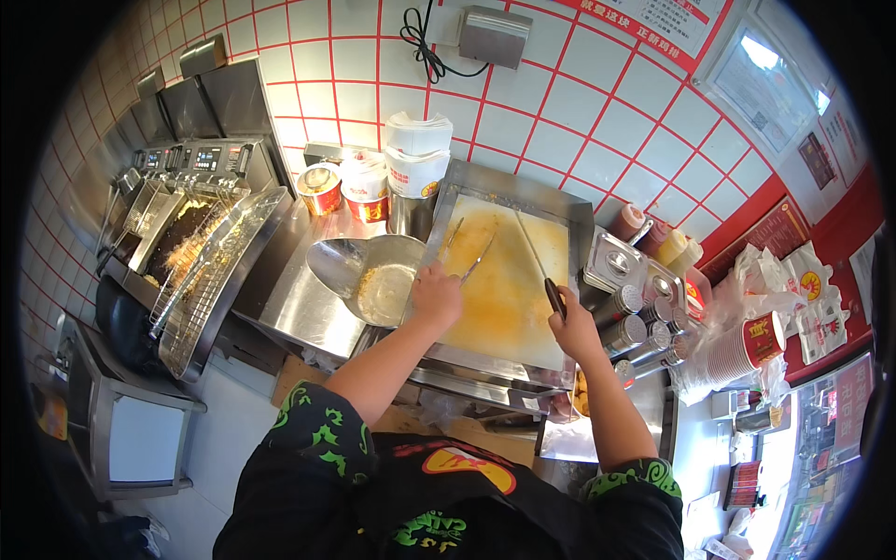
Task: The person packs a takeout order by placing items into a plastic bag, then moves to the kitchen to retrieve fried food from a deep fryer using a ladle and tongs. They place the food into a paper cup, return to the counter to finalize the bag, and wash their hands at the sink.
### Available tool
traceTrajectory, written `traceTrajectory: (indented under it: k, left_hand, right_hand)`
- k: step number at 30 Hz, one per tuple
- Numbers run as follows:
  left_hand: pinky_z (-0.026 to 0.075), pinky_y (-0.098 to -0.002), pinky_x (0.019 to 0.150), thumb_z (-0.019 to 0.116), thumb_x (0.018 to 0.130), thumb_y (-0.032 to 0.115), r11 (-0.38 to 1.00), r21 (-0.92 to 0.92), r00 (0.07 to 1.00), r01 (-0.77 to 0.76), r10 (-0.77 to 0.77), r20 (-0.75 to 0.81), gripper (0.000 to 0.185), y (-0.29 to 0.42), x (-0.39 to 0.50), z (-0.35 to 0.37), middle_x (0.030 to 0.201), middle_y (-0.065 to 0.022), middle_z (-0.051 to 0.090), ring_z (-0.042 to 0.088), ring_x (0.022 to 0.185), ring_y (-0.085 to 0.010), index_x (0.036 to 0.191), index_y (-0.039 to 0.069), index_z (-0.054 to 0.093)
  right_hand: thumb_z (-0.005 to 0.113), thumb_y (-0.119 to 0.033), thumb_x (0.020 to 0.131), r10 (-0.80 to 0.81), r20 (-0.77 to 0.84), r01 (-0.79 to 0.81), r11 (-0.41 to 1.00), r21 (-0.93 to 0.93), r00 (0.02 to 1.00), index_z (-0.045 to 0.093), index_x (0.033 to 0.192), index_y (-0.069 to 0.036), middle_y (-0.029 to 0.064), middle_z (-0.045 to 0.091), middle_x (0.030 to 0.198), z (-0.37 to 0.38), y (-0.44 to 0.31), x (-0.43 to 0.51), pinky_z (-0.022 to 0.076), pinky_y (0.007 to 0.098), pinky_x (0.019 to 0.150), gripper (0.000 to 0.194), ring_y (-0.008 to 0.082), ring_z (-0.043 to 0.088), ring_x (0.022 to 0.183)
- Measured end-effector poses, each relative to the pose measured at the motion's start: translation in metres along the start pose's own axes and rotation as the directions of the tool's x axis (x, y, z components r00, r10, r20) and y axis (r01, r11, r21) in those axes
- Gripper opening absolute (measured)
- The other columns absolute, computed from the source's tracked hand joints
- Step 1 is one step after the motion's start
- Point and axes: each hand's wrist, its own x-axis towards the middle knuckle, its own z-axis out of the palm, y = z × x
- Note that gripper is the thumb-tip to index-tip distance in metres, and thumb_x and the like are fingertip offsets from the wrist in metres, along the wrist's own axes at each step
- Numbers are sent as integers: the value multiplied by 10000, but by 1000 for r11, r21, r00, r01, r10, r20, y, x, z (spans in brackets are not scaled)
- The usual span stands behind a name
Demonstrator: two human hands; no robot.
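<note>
My left hand [437,299] grips a pair of metal tongs [479,260], whose two arms stand apart over the left half of the cutting board. In my right hand [576,326] is the black handle of a long, narrow knife [532,246]; its blade slants up and left across the board. The white cutting board [500,325] has yellow-brown grease stains and a few crumbs near its far edge. It lies in a raised-sided stainless steel tray [580,210]. Close to my left hand, a metal scoop-shaped bowl [336,269] holds some crumbs at its bottom.
At left is a deep fryer [203,157] with a wire draining rack [203,301]. Paper food boxes [418,164] and printed paper tubs [322,199] stand behind the bowl. Metal shakers [623,301], sauce bottles [670,245], stacked paper cups [728,350] and plastic bags [759,280] crowd the right.
</note>
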Motion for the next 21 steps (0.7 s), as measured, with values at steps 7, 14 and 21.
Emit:
traceTrajectory:
  k: [7,14,21]
  left_hand:
    - [437,-411,758,602,792,127,877,-464,966,-124,0,-257,145,-39,-20,-12,1012,-159,482,505,904,-349,910,45,579]
    - [393,-335,875,549,854,114,764,-644,992,-52,-36,-124,206,-131,-94,-39,1072,-141,535,519,990,-264,1032,13,534]
    - [378,-324,886,524,854,88,741,-667,995,69,-101,-9,230,-210,-144,-62,1108,-118,525,505,1000,-221,1067,1,522]
  right_hand:
    - [606,-176,825,229,44,-231,921,313,972,392,1305,-113,93,623,837,-24,37,35,485,281,462,530,147,577,544]
    - [549,-250,850,-27,-14,19,913,-408,1000,377,1292,-160,190,617,921,-19,48,83,486,464,690,483,368,607,799]
    - [549,-320,855,-86,11,81,874,-479,996,374,1268,-205,172,605,892,11,24,109,480,480,660,463,378,604,784]
